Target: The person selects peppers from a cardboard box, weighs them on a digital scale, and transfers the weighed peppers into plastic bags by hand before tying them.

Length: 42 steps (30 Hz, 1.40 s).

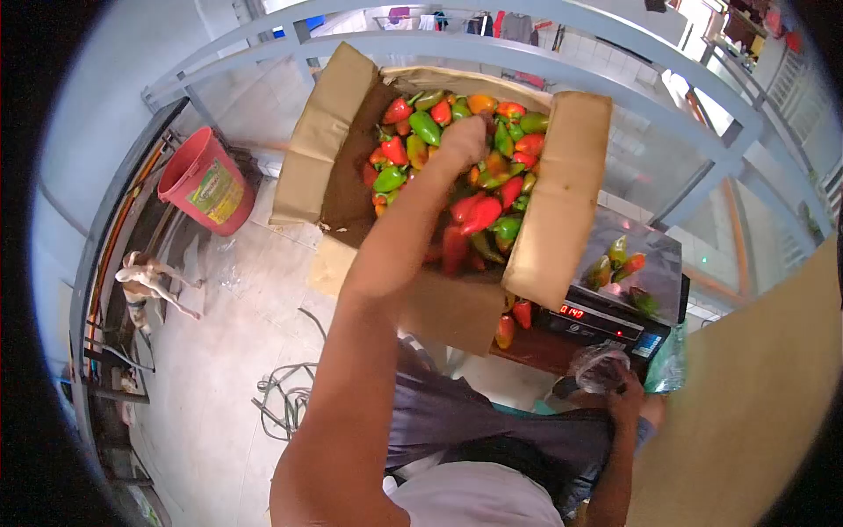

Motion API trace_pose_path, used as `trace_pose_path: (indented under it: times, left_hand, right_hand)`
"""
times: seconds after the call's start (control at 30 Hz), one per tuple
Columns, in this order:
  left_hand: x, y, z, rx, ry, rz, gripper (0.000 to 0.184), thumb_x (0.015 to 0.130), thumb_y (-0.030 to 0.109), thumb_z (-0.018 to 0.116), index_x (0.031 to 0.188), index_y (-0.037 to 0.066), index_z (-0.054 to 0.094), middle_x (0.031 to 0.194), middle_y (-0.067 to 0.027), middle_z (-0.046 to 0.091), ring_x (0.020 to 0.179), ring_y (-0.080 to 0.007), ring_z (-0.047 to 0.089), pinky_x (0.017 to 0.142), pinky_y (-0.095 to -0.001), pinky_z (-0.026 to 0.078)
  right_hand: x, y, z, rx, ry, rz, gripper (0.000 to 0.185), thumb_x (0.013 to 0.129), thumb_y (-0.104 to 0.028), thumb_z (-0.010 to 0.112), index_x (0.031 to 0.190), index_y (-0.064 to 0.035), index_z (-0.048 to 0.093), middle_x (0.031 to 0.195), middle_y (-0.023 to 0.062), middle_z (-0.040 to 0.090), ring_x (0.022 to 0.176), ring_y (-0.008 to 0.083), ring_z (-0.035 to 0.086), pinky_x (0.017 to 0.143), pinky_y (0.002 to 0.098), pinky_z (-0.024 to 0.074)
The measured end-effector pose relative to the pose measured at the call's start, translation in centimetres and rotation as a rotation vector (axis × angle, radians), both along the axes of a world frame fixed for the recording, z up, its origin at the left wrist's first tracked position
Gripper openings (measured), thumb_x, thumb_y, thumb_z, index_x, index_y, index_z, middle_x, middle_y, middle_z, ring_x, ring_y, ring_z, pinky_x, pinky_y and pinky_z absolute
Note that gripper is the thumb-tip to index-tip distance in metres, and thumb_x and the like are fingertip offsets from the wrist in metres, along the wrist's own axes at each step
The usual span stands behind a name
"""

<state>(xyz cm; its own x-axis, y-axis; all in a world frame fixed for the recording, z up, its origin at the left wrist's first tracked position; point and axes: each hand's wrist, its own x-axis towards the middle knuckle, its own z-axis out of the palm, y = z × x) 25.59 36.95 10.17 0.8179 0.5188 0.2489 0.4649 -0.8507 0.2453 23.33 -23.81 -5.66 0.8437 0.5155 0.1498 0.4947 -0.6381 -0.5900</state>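
Observation:
My left hand (465, 142) is inside an open cardboard box (303, 145), among red, green and orange peppers (425, 127). Its fingers curl downward, and whatever they hold is hidden behind the hand. Low on the right, my right hand (625, 397) grips a crumpled clear plastic bag (601, 367). Just above that bag is a digital scale (606, 329) with a lit red display. Several peppers (618, 260) lie on its metal pan. Two more peppers (507, 330) rest beside the box, left of the scale.
A red bucket (206, 180) with a yellow label stands on the left floor. Near it is a small brown-and-white animal (151, 279). A coiled cord (285, 395) lies on the tiles. Grey metal railing (606, 75) runs behind the box, and a tan panel (746, 378) stands at right.

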Motion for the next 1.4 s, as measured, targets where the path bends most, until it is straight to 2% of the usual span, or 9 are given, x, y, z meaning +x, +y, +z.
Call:
trace_pose_path:
  times: [0.37,0.53,0.73,0.83,0.93,1.1,1.2,1.3,1.4]
  left_hand:
    - [-6.7,1.1,0.5,-0.304,-0.333,-0.085,0.03,0.073,0.018,0.078,0.101,0.009,0.071,0.092,-0.0182,0.073,0.088,-0.0363,0.071,0.082,-0.0427,0.056]
    - [-4.8,0.6,-1.3,0.022,0.151,-0.17,0.044,0.072,0.024,0.083,0.111,0.009,0.072,0.1,-0.0182,0.073,0.095,-0.0362,0.071,0.085,-0.0449,0.057]
    - [-6.9,-2.5,4.4,0.209,0.201,0.18,0.02,0.081,0.01,0.067,0.1,0.002,0.07,0.102,-0.0218,0.071,0.098,-0.0387,0.069,0.084,-0.0478,0.056]
    - [-10.8,-7.8,9.8,0.213,-0.486,-0.055,0.031,0.081,0.008,0.074,0.111,0.001,0.071,0.1,-0.0198,0.071,0.088,-0.0333,0.071,0.081,-0.0411,0.056]
    - [-12.5,-21.8,13.4,-0.292,-0.745,-0.198,0.029,0.079,0.002,0.077,0.107,0.004,0.071,0.097,-0.0115,0.07,0.085,-0.0208,0.068,0.077,-0.0324,0.055]
    - [-6.0,-35.2,4.0,-0.23,-0.542,-0.539,0.028,0.072,0.0,0.075,0.1,0.003,0.069,0.093,-0.0132,0.066,0.087,-0.0268,0.066,0.076,-0.0377,0.054]
    - [-0.1,-34.8,-4.3,-0.122,-0.46,-0.561,0.027,0.072,0.009,0.077,0.096,0.007,0.067,0.091,-0.0121,0.064,0.084,-0.0321,0.063,0.075,-0.0443,0.05]
    - [1.9,-35.5,-7.4,0.109,-0.421,-0.545,0.027,0.072,0.018,0.079,0.093,0.01,0.065,0.091,-0.01,0.064,0.086,-0.0322,0.061,0.075,-0.0458,0.045]
    - [2.1,-35.7,-8.8,0.224,-0.386,-0.514,0.03,0.07,0.024,0.081,0.092,0.013,0.064,0.093,-0.0071,0.063,0.093,-0.0305,0.059,0.076,-0.0447,0.041]
  right_hand:
    - [-0.2,-1.3,-0.2,-0.008,-0.203,0.069,0.051,0.07,-0.003,0.071,0.121,-0.0087,0.07,0.111,0.0212,0.068,0.1,0.0373,0.068,0.081,0.0395,0.0553]
    - [-1.0,-1.0,1.7,0.056,0.136,-0.006,0.05,0.072,-0.003,0.071,0.122,-0.0074,0.069,0.118,0.0216,0.067,0.103,0.0376,0.068,0.086,0.0416,0.0554]
    - [-0.2,-2.3,-1.2,0.177,-0.036,0.014,0.049,0.074,0.0,0.067,0.122,-0.006,0.069,0.101,0.018,0.068,0.083,0.0291,0.067,0.074,0.0367,0.0538]
    - [0.2,-1.6,-1.0,0.165,0.032,-0.02,0.05,0.075,-0.005,0.071,0.125,-0.0084,0.069,0.105,0.0181,0.069,0.088,0.0286,0.068,0.079,0.0375,0.0542]
    - [1.0,0.0,-2.0,0.235,0.092,-0.034,0.049,0.075,-0.01,0.075,0.123,-0.0099,0.071,0.106,0.0186,0.07,0.09,0.0285,0.068,0.081,0.0379,0.0541]
    - [1.9,0.7,-2.1,0.248,0.158,-0.043,0.046,0.076,-0.02,0.079,0.121,-0.0096,0.071,0.118,0.0237,0.068,0.113,0.0386,0.065,0.1,0.041,0.0506]
    - [2.2,-0.1,-2.3,0.321,0.244,-0.031,0.047,0.075,-0.021,0.079,0.12,-0.0096,0.072,0.116,0.0239,0.068,0.107,0.0371,0.067,0.096,0.0404,0.0524]
    - [1.8,-1.1,-2.6,0.301,0.14,-0.043,0.046,0.074,-0.018,0.079,0.119,-0.0093,0.073,0.102,0.0197,0.069,0.074,0.0278,0.064,0.072,0.0373,0.0525]
    - [1.9,-1.5,-2.7,0.318,0.16,-0.055,0.046,0.073,-0.017,0.079,0.118,-0.0084,0.073,0.101,0.02,0.069,0.074,0.029,0.064,0.071,0.037,0.0523]
